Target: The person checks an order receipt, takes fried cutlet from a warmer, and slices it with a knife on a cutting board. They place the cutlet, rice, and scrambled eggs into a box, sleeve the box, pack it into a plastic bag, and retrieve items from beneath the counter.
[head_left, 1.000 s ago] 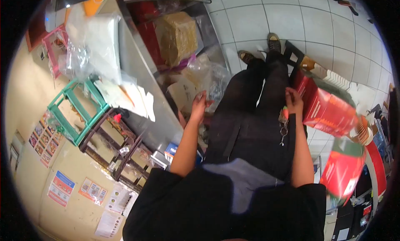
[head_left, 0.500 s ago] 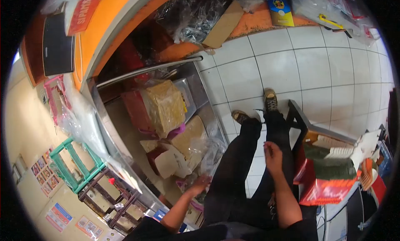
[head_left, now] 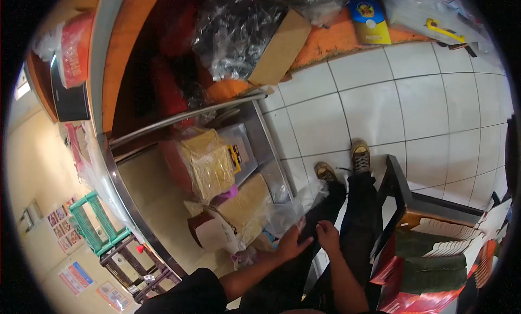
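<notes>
My left hand is in front of my thighs, thumb apart from the fingers. Its fingers are at a crumpled clear plastic bag and appear closed on its edge. Close beside it on the right, my right hand has curled fingers; whatever is in them, if anything, is too small to make out. Left of the hands, an open metal-framed compartment holds a plastic-wrapped tan package, a brown cardboard piece and a white and dark red box.
On the right, stacks of red and green packets rest on a dark-framed stool. An orange ledge with plastic bags and a blue-yellow packet runs along the top. Green and brown racks stand left. White floor tiles lie ahead.
My left hand has moved right, out from the compartment, toward my right hand. My right hand has shifted down and left. Clear plastic now overlaps my leg, and the view has shifted slightly.
</notes>
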Demonstrator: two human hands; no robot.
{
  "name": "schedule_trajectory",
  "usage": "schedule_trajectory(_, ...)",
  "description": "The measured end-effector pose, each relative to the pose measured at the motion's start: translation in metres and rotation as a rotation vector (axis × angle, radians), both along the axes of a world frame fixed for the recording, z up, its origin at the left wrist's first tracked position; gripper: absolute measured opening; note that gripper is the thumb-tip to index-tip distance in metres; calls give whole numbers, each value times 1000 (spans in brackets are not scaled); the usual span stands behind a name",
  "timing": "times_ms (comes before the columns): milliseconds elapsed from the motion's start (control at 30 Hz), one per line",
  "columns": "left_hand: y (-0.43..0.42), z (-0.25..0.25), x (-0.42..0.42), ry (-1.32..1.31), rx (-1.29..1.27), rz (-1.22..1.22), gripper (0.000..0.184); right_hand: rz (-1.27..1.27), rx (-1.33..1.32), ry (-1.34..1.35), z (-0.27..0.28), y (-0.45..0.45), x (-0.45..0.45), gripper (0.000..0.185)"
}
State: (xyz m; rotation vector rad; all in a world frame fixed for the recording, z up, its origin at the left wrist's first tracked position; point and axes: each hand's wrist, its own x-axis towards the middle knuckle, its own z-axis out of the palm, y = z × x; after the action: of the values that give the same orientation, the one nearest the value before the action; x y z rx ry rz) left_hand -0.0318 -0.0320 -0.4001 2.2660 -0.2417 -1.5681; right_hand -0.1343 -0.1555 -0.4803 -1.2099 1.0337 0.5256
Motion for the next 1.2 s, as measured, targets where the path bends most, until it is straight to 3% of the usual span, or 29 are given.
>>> schedule_trajectory(67, -45, 35, 17, 30, -143, -189, 92, -86, 26, 46, -24, 21, -11, 22)
schedule_trajectory(100, -50, 39, 6, 11, -342, -244, 91, -62, -84, 23, -30, 26, -16, 22)
schedule_trajectory(167, -70, 53, -27, 72, -629, -300, 92, -416, 50, 88, -71, 85, -50, 26)
schedule_trajectory(200, -85, 60, -37, 151, -714, -301, 95, -101, -6, 3, -60, 60, -34, 30)
schedule_trajectory(233, -88, 54, -42, 187, -721, -388, 95, 185, -94, -105, -44, 29, -13, 34)
schedule_trajectory(300, -89, 39, -47, 268, -722, -559, 98, -344, 226, -118, -61, 61, -21, 37)
schedule_trajectory(367, -80, 21, -42, 145, -820, -537, 98, -542, 375, -88, -81, 83, -21, 37)
schedule_trajectory(567, -74, -15, -26, -33, -921, -637, 96, -152, 265, 131, -127, 90, -27, 30)
schedule_trajectory(633, -82, -17, -23, -43, -937, -673, 96, -388, 343, -113, -119, 83, -27, 22)
schedule_trajectory(700, -95, -11, -18, -13, -925, -690, 94, -384, 212, -44, -91, 63, -9, 18)
schedule_trajectory(767, -96, -11, -16, 22, -901, -712, 91, -150, -126, 340, -43, 24, 34, 16)
schedule_trajectory(800, -96, -12, -14, 40, -891, -725, 90, -202, -160, 258, -61, 32, 22, 20)
schedule_trajectory(900, -105, -13, 0, 9, -919, -711, 86, -249, -99, 185, -74, 29, 17, 21)
schedule_trajectory(1000, -133, -5, 32, 208, -844, -680, 83, -267, -14, 130, -84, 29, 21, 22)
schedule_trajectory(1100, -137, -16, 36, 27, -940, -741, 84, -275, 58, 113, -90, 36, 20, 23)
schedule_trajectory(1200, -133, -27, 30, 70, -914, -738, 85, -283, 104, 99, -97, 40, 17, 24)
